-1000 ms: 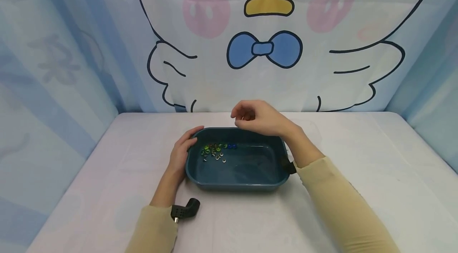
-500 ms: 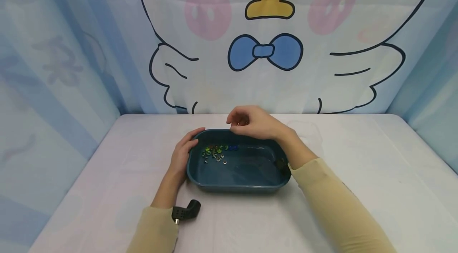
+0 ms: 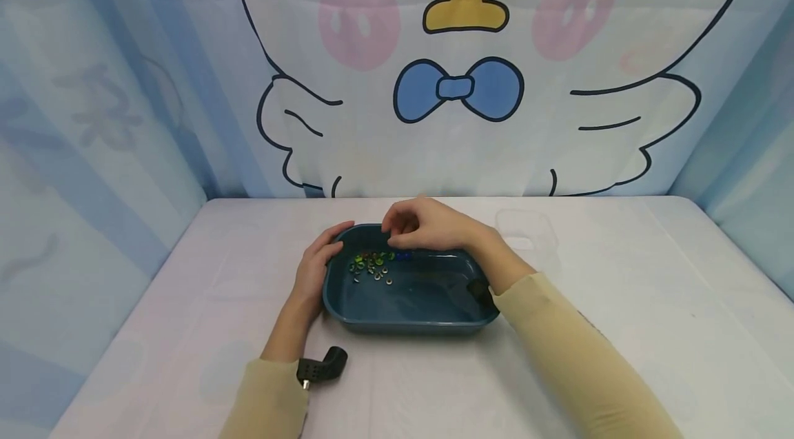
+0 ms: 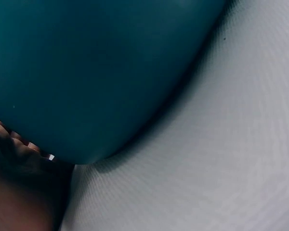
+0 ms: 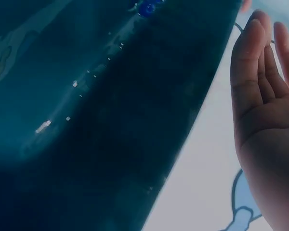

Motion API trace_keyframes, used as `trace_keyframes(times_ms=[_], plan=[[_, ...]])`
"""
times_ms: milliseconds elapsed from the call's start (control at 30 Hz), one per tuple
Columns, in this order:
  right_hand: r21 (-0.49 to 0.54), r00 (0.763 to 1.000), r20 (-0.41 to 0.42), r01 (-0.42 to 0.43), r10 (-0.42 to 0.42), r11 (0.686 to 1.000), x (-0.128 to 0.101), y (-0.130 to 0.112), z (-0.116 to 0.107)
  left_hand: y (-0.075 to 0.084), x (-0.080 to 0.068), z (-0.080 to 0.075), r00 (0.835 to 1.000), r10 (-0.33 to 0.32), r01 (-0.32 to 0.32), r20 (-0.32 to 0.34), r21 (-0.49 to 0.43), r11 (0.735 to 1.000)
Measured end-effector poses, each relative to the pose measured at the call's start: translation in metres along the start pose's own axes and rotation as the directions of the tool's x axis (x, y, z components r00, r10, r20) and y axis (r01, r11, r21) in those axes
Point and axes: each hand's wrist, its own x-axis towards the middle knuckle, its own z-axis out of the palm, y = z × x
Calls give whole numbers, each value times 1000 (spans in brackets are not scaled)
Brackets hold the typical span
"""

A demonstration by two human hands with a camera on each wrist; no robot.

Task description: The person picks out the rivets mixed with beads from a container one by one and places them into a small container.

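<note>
A cluster of small beads [image 3: 374, 263], green, blue and silvery, lies in the far-left corner of the dark teal tray [image 3: 409, 315], which sits mid-table [image 3: 620, 329]. The right hand [image 3: 428, 225] hovers just above them, its fingers curled loosely downward; whether they pinch a bead I cannot tell. The left hand [image 3: 316, 267] rests against the tray's left wall, fingers fairly straight. All the visible beads lie in the tray, none on the table.

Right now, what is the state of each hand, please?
Left hand: open, fingers resting on the left rim of the tray.
Right hand: over the beads; cannot tell if it holds anything.
</note>
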Motion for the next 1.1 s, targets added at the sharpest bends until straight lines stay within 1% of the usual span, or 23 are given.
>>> trace_keyframes(times_ms=[167,333,567,800,933,1100], plan=[[50,999,50,11,-13,999,3,6,5,0,0,0,1000,0,0,1,5,1000],[59,997,67,21,-25,998,4,9,8,0,1,0,1000,4,-4,4,-3,1000],[32,996,87,17,-20,999,5,11,10,-1,2,-1,1000,8,-8,4,-1,1000],[-49,987,162,-5,12,999,9,15,15,-1,2,-1,1000,15,-15,5,9,1000],[-68,981,192,-9,22,998,9,18,16,-1,2,-1,1000,22,-23,6,18,1000],[-98,974,227,-4,26,995,9,20,17,0,2,-1,1000,13,-13,5,24,1000]])
